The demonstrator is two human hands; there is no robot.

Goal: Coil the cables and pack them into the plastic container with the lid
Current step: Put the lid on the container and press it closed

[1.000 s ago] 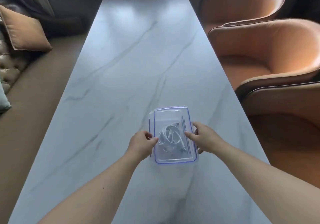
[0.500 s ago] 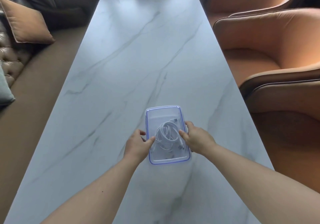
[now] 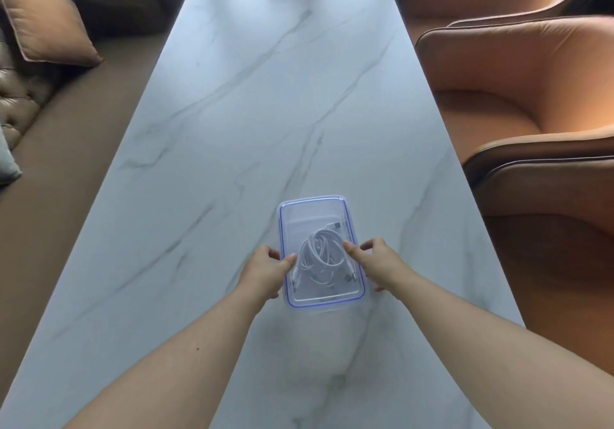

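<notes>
A clear plastic container [image 3: 315,211] with a blue-rimmed lid on top sits on the marble table, near its front. Coiled white cables [image 3: 320,252] show through the lid. My left hand [image 3: 265,270] grips the container's left long side, thumb on the lid edge. My right hand [image 3: 375,262] grips the right long side, thumb pressing on the lid, fingers down along the wall.
The long white marble table [image 3: 265,112] runs away from me. Two orange armchairs [image 3: 518,96] stand close along its right edge. A brown sofa with an orange cushion [image 3: 43,26] lies to the left.
The view has tilted down and the container sits a little more to the left under the lid. Both hands have stayed on its sides, thumbs pressing the lid.
</notes>
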